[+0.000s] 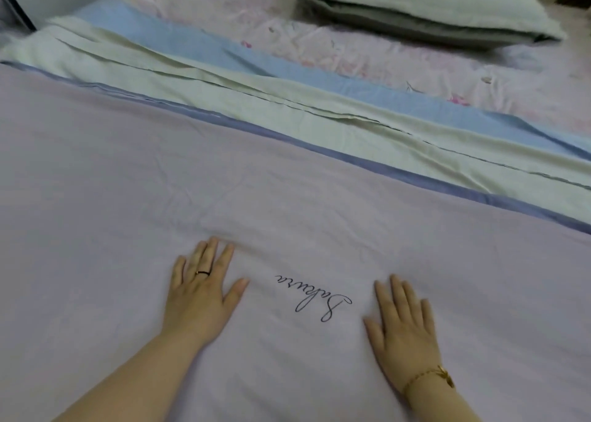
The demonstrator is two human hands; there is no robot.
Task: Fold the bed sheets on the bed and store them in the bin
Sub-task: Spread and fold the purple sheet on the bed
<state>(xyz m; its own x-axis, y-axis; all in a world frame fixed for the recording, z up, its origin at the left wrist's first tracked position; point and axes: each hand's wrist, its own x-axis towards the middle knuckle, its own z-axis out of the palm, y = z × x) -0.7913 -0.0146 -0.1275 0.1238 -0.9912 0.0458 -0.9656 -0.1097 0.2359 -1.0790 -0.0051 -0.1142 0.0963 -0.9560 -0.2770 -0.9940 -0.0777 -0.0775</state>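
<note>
Pressing flat on the lilac sheet [287,172], the person's left hand [200,290] and right hand [404,329] lie palm down, well apart, with fingers [212,255] straight and slightly spread, gripping nothing. The sheet spreads wide across the near part of the bed, directly under both palms and reaching far beyond the fingertips. Between the hands a dark cursive embroidery [315,297] runs on the cloth. A dark ring [202,273] sits on one left finger; a gold bracelet [430,377] circles the right wrist. Along the sheet's far edge runs a blue-grey border [319,148]. Beyond it lie a pale green sheet [224,79], then a light blue sheet [287,66], then a pink floral cover [367,47]. Two stacked pillows [425,9] rest at the far right.
</note>
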